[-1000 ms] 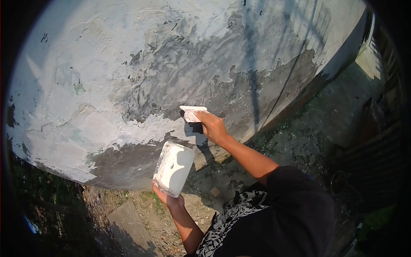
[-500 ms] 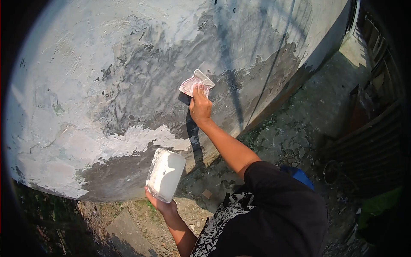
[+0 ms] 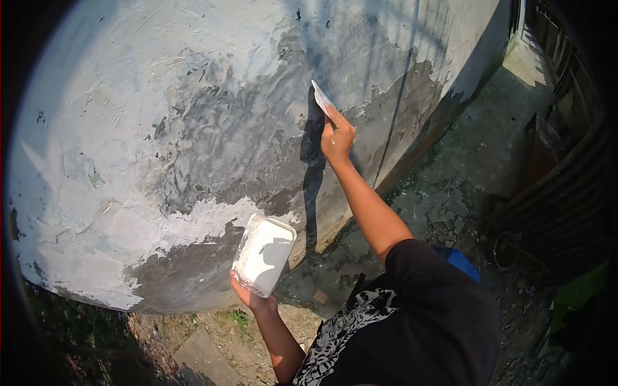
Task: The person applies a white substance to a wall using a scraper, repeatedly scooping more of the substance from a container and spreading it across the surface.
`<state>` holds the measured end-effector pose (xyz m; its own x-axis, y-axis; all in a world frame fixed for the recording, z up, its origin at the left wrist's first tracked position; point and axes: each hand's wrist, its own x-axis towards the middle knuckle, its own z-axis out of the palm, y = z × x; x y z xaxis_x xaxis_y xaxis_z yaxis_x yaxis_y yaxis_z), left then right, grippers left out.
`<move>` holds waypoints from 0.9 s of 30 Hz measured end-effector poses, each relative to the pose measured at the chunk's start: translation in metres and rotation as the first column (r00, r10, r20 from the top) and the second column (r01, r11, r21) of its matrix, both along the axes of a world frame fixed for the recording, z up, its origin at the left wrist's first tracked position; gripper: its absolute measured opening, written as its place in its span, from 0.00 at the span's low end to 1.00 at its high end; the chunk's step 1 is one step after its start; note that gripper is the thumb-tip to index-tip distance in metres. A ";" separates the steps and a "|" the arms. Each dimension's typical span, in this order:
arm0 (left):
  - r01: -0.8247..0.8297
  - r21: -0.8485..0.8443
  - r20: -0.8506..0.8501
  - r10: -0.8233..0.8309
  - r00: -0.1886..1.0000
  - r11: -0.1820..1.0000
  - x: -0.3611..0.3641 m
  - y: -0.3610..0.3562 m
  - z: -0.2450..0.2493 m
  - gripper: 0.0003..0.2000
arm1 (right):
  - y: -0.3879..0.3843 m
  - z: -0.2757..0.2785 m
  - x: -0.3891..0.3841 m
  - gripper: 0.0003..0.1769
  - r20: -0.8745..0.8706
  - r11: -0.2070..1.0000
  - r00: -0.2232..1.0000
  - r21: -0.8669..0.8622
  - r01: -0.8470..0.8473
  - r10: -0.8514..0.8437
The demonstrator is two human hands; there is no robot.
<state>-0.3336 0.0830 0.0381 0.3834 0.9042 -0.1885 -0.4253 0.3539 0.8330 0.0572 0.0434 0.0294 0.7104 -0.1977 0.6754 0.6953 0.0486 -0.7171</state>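
My left hand [image 3: 256, 300] grips the lower end of a clear plastic tub [image 3: 239, 257], tilted in front of the wall. White putty [image 3: 265, 256] fills it, part sunlit and part in shadow. In my right hand [image 3: 338, 136] a thin flat putty spreader [image 3: 320, 98] is pinched between the fingers, turned nearly edge-on to me. Its tip points up, close over a grey patch of the wall [image 3: 225, 138]. The spreader and my arm cast a dark shadow on the wall just left of them. Whitish smears show on my right hand.
White, rough plaster [image 3: 71, 193] covers the wall's left and upper parts. At the right, concrete ground [image 3: 444, 174] runs along the wall's foot. A blue object [image 3: 458, 262] shows behind my sleeve, and corrugated sheeting [image 3: 547, 212] stands at far right. A stone slab [image 3: 205, 357] lies below.
My right hand has moved right and slightly up, turning the spreader from showing its broad face to nearly edge-on. The tub in my left hand appears slightly farther right.
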 end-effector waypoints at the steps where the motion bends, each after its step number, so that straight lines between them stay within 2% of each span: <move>1: -0.009 0.004 0.000 0.009 1.000 1.000 -0.003 -0.002 0.001 0.28 | 0.010 0.002 -0.001 0.25 0.018 0.998 0.999 -0.045 0.043 -0.042; 4: -0.042 -0.015 0.024 0.042 0.999 0.999 -0.010 -0.007 0.004 0.27 | 0.034 -0.022 -0.046 0.28 0.139 0.978 0.989 -0.209 -0.018 0.048; 6: -0.018 0.001 0.027 0.018 0.999 1.000 -0.013 -0.007 -0.002 0.29 | 0.027 -0.061 -0.086 0.30 0.217 0.889 0.933 -0.424 -0.175 0.287; 7: -0.016 0.005 0.026 0.016 1.000 1.000 -0.012 -0.009 -0.001 0.29 | 0.022 -0.064 -0.083 0.30 0.217 0.891 0.934 -0.420 -0.174 0.285; 9: -0.046 0.005 -0.003 0.046 0.999 0.999 -0.002 -0.007 0.001 0.30 | 0.011 -0.069 -0.065 0.29 0.214 0.852 0.889 -0.442 -0.281 0.404; 13: -0.040 -0.034 0.005 0.040 0.999 0.999 -0.011 -0.007 -0.012 0.31 | -0.013 -0.020 -0.021 0.26 0.164 0.980 0.983 -0.193 -0.044 0.077; 15: -0.034 -0.023 0.002 0.034 0.999 0.999 -0.018 -0.010 -0.016 0.31 | -0.011 0.000 -0.003 0.26 -0.041 1.000 0.999 0.008 -0.016 0.016; 16: -0.042 -0.029 0.000 0.042 0.999 0.999 -0.022 -0.011 -0.017 0.31 | -0.005 -0.003 0.004 0.26 -0.043 1.000 0.999 0.002 -0.023 0.024; 18: -0.078 -0.055 -0.006 0.078 0.997 0.995 -0.027 -0.012 -0.018 0.31 | 0.013 -0.005 0.012 0.25 -0.192 0.997 0.981 0.078 0.027 -0.012; 19: -0.086 -0.052 -0.002 0.086 0.996 0.995 -0.030 -0.012 -0.018 0.31 | 0.024 -0.008 -0.004 0.27 -0.106 0.996 0.991 -0.038 0.075 -0.079; 22: -0.122 -0.040 -0.003 0.122 0.993 0.992 -0.035 -0.012 -0.014 0.30 | 0.054 -0.034 -0.059 0.32 0.086 0.979 0.996 -0.202 -0.007 0.024; 24: -0.111 0.015 -0.003 0.111 0.994 0.994 -0.037 -0.012 -0.013 0.29 | 0.067 -0.061 -0.094 0.31 0.178 0.952 0.971 -0.290 -0.103 0.159; 26: -0.114 0.020 -0.004 0.114 0.993 0.993 -0.037 -0.006 -0.018 0.29 | 0.067 -0.082 -0.127 0.33 0.172 0.875 0.935 -0.435 -0.212 0.311; 27: -0.115 0.019 -0.004 0.115 0.993 0.993 -0.038 -0.004 -0.020 0.29 | 0.068 -0.096 -0.137 0.33 0.192 0.867 0.913 -0.429 -0.253 0.361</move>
